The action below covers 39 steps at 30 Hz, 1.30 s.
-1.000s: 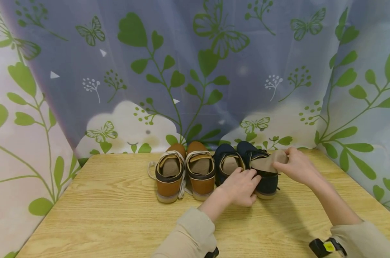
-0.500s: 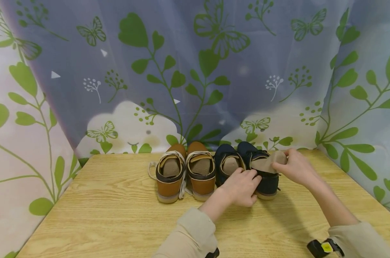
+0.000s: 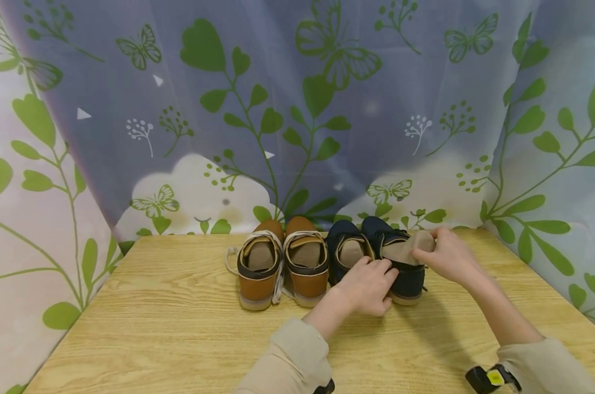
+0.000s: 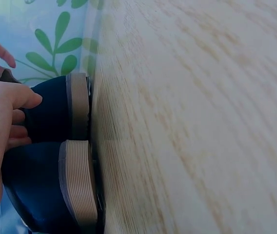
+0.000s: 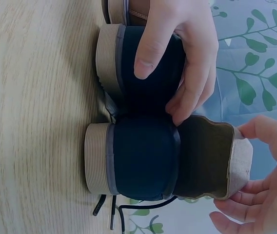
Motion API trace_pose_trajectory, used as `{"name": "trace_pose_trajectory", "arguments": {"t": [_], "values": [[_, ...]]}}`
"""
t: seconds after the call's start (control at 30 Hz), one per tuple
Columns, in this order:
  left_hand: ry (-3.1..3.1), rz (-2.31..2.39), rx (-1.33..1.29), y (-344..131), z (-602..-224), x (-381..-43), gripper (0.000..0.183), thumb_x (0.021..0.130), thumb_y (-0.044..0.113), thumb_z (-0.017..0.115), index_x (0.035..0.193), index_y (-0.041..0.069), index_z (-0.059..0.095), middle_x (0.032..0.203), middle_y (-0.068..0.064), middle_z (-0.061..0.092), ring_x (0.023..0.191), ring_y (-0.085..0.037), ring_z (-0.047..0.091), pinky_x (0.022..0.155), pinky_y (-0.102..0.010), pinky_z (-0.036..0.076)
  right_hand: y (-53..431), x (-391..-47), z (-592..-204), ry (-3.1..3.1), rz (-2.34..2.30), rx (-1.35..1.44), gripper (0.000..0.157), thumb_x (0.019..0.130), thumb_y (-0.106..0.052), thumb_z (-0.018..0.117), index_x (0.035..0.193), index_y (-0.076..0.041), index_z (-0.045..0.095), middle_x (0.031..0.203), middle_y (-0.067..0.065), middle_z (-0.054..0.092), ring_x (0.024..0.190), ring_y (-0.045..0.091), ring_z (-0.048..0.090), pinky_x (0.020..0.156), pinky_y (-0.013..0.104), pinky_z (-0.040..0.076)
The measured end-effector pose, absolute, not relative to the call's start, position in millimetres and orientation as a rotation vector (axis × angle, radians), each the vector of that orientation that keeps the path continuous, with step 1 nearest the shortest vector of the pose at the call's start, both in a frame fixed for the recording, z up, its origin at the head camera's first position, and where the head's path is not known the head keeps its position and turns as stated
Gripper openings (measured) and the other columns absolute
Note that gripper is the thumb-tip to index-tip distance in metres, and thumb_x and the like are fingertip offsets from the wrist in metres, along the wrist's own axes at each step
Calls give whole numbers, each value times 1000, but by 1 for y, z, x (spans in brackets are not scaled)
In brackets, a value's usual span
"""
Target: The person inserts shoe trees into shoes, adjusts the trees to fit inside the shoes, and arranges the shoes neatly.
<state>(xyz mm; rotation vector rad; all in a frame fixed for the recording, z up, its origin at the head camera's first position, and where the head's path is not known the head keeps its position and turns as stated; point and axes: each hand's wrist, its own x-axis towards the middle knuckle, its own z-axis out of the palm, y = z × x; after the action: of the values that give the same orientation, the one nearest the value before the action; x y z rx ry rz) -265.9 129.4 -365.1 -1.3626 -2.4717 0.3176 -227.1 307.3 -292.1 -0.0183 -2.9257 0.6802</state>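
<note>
Two navy shoes stand side by side, heels towards me. From the right navy shoe (image 3: 407, 283) a tan insole (image 3: 401, 250) sticks up at a slant, its front part hidden inside. My right hand (image 3: 450, 254) pinches the insole's raised heel end between thumb and fingers. My left hand (image 3: 368, 287) grips the heel collar of that same shoe, thumb outside on the heel, as the left wrist view also shows. The left navy shoe (image 3: 340, 245) is partly covered by my left hand and has an insole lying flat in it. In the right wrist view the insole (image 5: 202, 158) rises above the collar.
A pair of brown shoes (image 3: 256, 287) with loose white laces stands to the left, insoles inside. All the shoes are on a wood-grain table (image 3: 155, 328), toes near its back edge. Behind hangs a patterned curtain (image 3: 287, 109). Dark laces (image 5: 114, 214) trail beside the right navy shoe.
My right hand has shifted slightly left with the insole's heel end, which leans a little closer over the shoe. My left hand and the shoes have stayed in place.
</note>
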Motion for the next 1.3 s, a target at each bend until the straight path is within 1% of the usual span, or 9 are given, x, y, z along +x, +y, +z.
{"name": "trace_pose_trajectory", "arguments": {"t": [0.33, 0.57, 0.73, 0.9, 1.17, 1.3], "values": [[-2465, 322, -1361, 129, -365, -265, 53, 88, 47, 51, 134, 20, 47, 124, 4, 46, 111, -10, 47, 93, -30, 34, 307, -229, -296, -2927, 654, -16, 74, 87, -39, 59, 126, 20, 36, 104, 31, 51, 76, 29, 54, 58, 36, 43], [-2464, 328, -1358, 130, -366, -265, 54, 88, 47, 51, 134, 20, 47, 125, 3, 46, 112, -11, 47, 94, -31, 33, 305, -231, -297, -2930, 641, -13, 76, 87, -39, 59, 127, 21, 34, 112, 36, 48, 86, 37, 55, 63, 40, 44], [-2452, 338, -1349, 130, -366, -265, 53, 88, 48, 51, 134, 20, 47, 124, 3, 46, 111, -11, 48, 94, -31, 34, 304, -232, -298, -2928, 635, -12, 77, 87, -39, 59, 128, 21, 33, 113, 37, 48, 89, 39, 54, 63, 41, 44], [-2443, 352, -1352, 130, -367, -264, 53, 89, 48, 49, 134, 19, 47, 124, 2, 47, 111, -11, 48, 94, -31, 34, 303, -232, -300, -2923, 643, -13, 76, 87, -39, 58, 127, 21, 33, 113, 38, 47, 93, 43, 53, 66, 44, 44], [-2442, 352, -1336, 129, -367, -264, 53, 89, 48, 50, 133, 20, 47, 123, 3, 47, 111, -11, 48, 95, -31, 34, 301, -234, -301, -2925, 649, -1, 74, 87, -38, 58, 125, 21, 34, 104, 32, 50, 82, 35, 54, 61, 38, 43], [-2444, 349, -1344, 129, -366, -264, 53, 89, 48, 50, 134, 20, 47, 124, 3, 46, 111, -11, 48, 95, -31, 33, 301, -234, -302, -2921, 660, -14, 75, 88, -38, 58, 126, 20, 33, 107, 34, 49, 83, 36, 54, 61, 38, 43]]}}
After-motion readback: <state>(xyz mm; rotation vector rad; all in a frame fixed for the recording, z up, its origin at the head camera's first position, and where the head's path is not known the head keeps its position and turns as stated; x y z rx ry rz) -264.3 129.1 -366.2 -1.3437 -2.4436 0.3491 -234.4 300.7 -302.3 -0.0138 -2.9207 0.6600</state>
